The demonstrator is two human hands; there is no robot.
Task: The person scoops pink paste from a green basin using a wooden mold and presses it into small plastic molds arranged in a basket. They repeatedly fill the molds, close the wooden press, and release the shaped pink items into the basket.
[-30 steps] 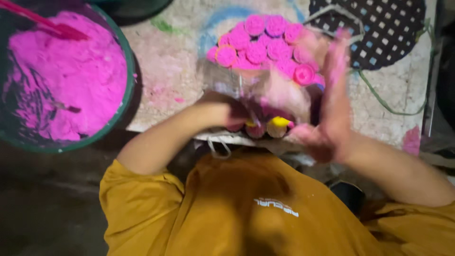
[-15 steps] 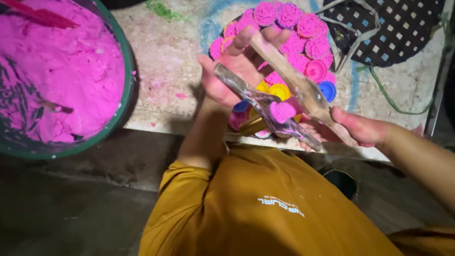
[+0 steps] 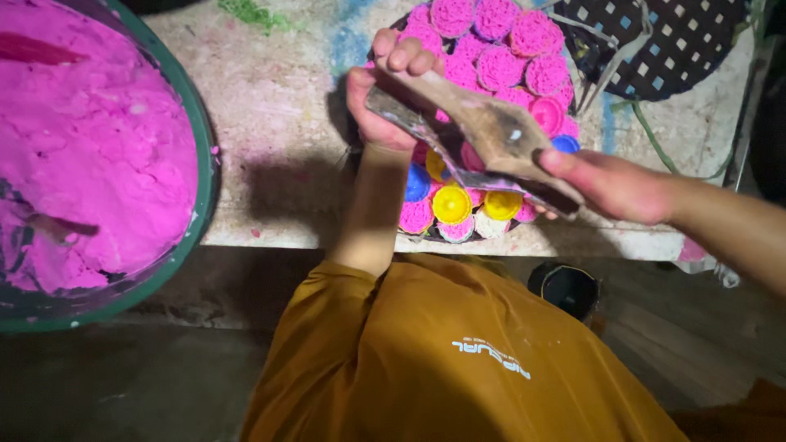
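My left hand (image 3: pixel 383 96) grips the far end of a flat, dusty brownish sheet (image 3: pixel 483 131), possibly a folded plastic bag. My right hand (image 3: pixel 610 184) pinches its near end. The sheet hangs slanted just above a round tray (image 3: pixel 573 233) packed with several pink ridged moulded pieces (image 3: pixel 501 67) at the back and small yellow (image 3: pixel 452 203), blue (image 3: pixel 416 184) and pink cups at the front. My mustard-coloured shirt (image 3: pixel 458 352) fills the bottom of the view.
A big green basin (image 3: pixel 201 196) of bright pink paste stands at the left, with a red tool lying in it. A dark dotted basket (image 3: pixel 671 41) sits at the back right. The stained bench (image 3: pixel 278 123) ends near my chest; a dark round pot (image 3: pixel 566 288) stands below.
The sheet has gone from blurred motion to being held stretched between both hands. My left hand has moved up to its far end, and the view has shifted slightly right.
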